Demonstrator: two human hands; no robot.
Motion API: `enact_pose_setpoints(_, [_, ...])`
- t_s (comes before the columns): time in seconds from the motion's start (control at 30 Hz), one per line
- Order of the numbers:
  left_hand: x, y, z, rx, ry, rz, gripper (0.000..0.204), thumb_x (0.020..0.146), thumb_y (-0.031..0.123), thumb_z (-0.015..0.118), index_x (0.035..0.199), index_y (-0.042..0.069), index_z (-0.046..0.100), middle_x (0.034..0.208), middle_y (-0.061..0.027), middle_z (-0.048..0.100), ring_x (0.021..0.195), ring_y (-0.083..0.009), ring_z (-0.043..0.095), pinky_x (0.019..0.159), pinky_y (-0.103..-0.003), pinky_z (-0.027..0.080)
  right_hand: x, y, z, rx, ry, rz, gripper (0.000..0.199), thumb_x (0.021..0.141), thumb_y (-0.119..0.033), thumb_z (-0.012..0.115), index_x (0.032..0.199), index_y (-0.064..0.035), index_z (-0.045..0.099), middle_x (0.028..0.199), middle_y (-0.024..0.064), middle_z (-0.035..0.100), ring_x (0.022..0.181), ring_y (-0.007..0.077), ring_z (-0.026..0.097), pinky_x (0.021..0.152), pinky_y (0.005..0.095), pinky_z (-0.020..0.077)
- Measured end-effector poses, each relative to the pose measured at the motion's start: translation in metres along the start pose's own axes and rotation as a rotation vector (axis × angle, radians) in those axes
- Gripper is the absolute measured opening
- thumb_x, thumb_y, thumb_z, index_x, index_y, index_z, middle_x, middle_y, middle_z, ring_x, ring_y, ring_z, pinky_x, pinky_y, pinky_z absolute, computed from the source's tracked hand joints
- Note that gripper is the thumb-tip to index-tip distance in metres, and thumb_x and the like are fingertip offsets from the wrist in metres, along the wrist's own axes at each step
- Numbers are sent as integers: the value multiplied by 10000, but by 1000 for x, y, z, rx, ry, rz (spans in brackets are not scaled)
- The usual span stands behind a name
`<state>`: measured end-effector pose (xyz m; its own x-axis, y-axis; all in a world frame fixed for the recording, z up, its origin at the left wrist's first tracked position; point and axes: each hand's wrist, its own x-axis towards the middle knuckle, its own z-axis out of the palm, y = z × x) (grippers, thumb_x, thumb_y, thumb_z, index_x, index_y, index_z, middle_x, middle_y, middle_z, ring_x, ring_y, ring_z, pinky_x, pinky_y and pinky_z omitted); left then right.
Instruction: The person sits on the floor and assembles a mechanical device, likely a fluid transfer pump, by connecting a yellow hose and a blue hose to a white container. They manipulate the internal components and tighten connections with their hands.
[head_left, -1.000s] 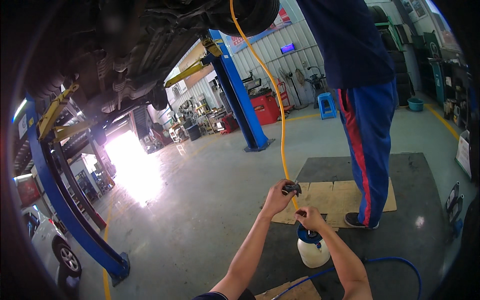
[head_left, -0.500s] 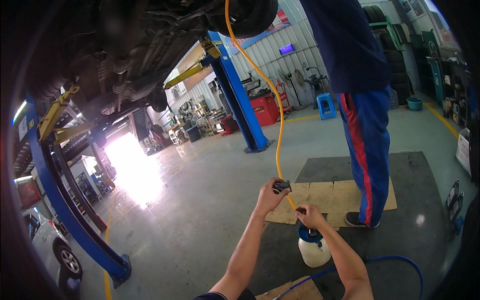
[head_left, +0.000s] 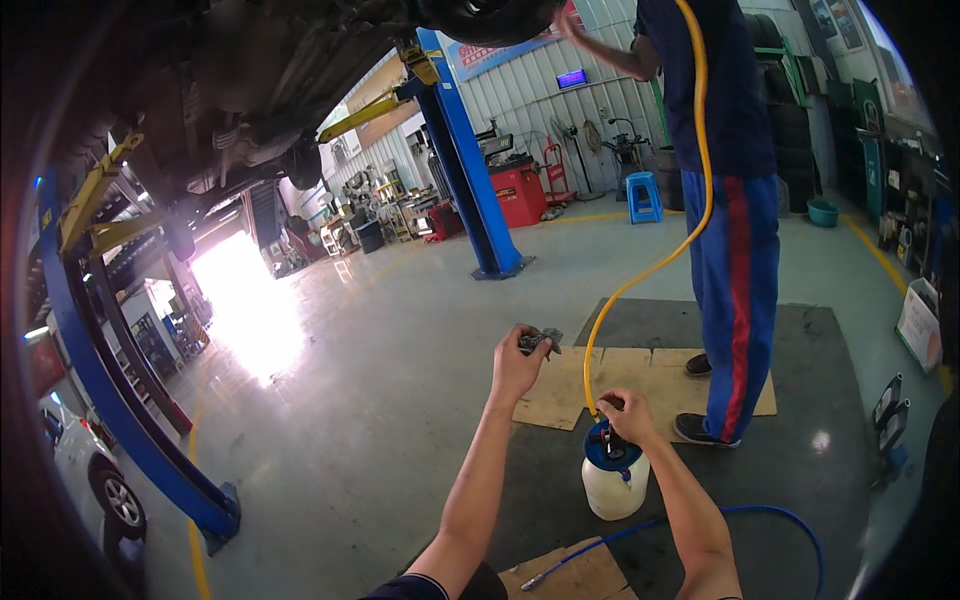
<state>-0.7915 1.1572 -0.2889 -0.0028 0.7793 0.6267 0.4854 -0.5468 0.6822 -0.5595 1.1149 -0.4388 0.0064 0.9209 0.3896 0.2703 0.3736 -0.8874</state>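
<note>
My left hand (head_left: 518,362) is closed around a crumpled dark grey rag (head_left: 545,341), held in the air to the left of the hose. A yellow hose (head_left: 645,277) hangs in a curve and runs down to the blue lid (head_left: 612,452) of a whitish, cloudy bottle (head_left: 614,492) on the dark floor mat. Just above that lid, my right hand (head_left: 630,416) has its fingers curled together right beside the hose's lower end. Something dark shows between them, too small to name.
A co-worker (head_left: 735,250) stands beyond the bottle on flattened cardboard (head_left: 640,365). Overhead hangs a raised car (head_left: 240,90), with blue lift posts (head_left: 470,170) around it. A blue thin hose (head_left: 770,510) curls across the mat. Black bottles (head_left: 890,412) stand at the right.
The hose has gone from nearly straight to a slack curve bending right. My left hand has come away from it with the rag. The co-worker has turned, with an arm now raised toward the wheel.
</note>
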Motion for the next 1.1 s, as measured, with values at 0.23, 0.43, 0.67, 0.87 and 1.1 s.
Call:
enact_pose_setpoints(0.23, [2,-4,-6,54,3,-18,298,891,211,826,1056,-1,695,963,-154,732,866,-288,702,803,-407,545,2,2,-2,-103,21,0,210,943,-195,761,1028,-6,791,948,127,804,847,215,761,798,358,599])
enact_pose_setpoints(0.43, [4,-14,-9,60,5,1,336,885,226,839,1091,-6,712,970,-154,753,884,-262,713,836,-389,554,3,-1,2,-126,5,13,183,910,-173,778,1003,-18,801,924,132,801,825,228,764,779,359,600])
enact_pose_setpoints(0.67, [1,-20,-7,75,8,0,320,876,206,840,1084,-3,716,941,-152,761,868,-248,720,833,-375,561,1,14,2,-268,-36,-9,184,890,-199,799,968,-33,803,924,147,799,831,279,771,786,389,603])
enact_pose_setpoints(0.87, [11,-22,26,146,-120,-45,279,895,122,746,1137,-8,698,979,-173,762,877,-264,729,837,-381,569,17,19,-25,-229,178,-88,277,946,-259,761,1015,9,769,945,199,786,887,332,770,827,431,594])
enact_pose_setpoints(1.1, [-2,-45,51,-403,-433,-300,411,945,66,567,1340,10,665,968,-62,629,912,-164,629,842,-311,519,-1,2,-92,-96,1023,-196,270,894,-23,701,1148,-10,610,978,92,592,834,205,595,766,333,497])
